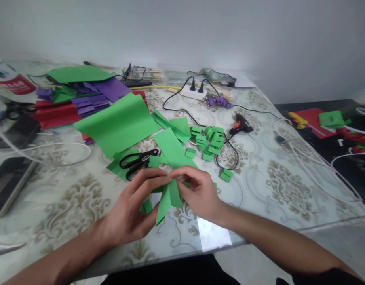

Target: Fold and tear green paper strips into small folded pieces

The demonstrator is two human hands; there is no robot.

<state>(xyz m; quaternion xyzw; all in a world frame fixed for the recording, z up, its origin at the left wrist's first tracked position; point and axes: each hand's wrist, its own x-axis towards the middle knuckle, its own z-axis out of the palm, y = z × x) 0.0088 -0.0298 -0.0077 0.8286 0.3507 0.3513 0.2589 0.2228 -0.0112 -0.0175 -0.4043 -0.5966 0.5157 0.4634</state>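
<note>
Near the front of the table, my left hand (135,209) and my right hand (200,194) meet fingertip to fingertip, both pinching a folded green paper strip (168,200). Its lower end hangs down with a crease along it. Just beyond my fingers lies a wider green paper strip (172,148). Black-handled scissors (137,160) rest behind my left hand, their blades partly covered by green pieces. A heap of small folded green paper pieces (210,138) sits beyond my right hand, with a single green piece (226,175) apart to the right.
A large green sheet (120,122) lies at left centre, near purple paper (111,89) and red paper (56,114). A black glue gun (241,124) and its cord lie at right, below a white power strip (193,92). A phone (12,182) is at left.
</note>
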